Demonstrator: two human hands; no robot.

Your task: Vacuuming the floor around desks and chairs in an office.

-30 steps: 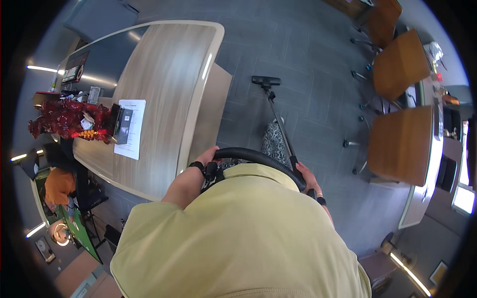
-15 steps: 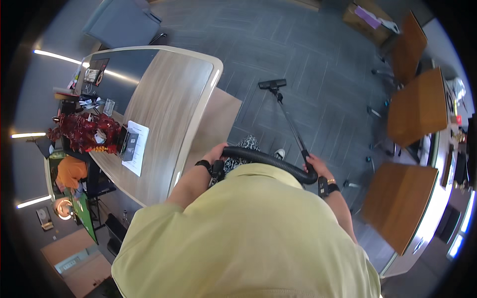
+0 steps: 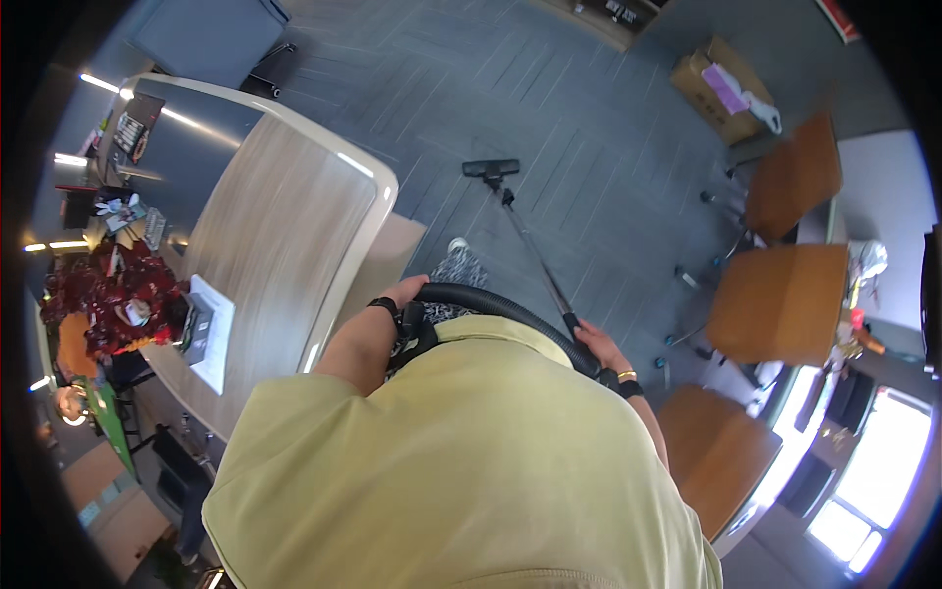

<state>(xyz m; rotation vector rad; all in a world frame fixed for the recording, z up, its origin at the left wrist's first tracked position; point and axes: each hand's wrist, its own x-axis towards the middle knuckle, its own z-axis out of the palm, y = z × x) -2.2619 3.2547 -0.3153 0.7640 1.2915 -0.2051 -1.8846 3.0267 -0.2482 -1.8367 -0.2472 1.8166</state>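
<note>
My right hand [image 3: 601, 346] is closed round the handle end of a vacuum cleaner wand [image 3: 535, 250]. This thin wand slants away from me to a flat black floor head [image 3: 491, 169] resting on the grey floor. A ribbed black hose [image 3: 481, 298] curves across in front of my body, from the left hand to the wand's handle. My left hand [image 3: 402, 292] is closed on the hose's left end, close to the desk's corner. The vacuum's body is not visible, and the fingers' undersides are hidden.
On the left stands a wood-topped desk [image 3: 285, 206] with a pale rounded rim, bearing a dark red figure [image 3: 113, 294] and papers [image 3: 214, 344]. Brown chairs [image 3: 775, 299] line the right. A cardboard box [image 3: 721, 93] sits far right, a grey chair [image 3: 211, 44] far left.
My view has turned and moved forward, so the desk and chairs sit further left. One foot now shows ahead, near the desk. Both hands keep their grips, and the floor head remains on the floor.
</note>
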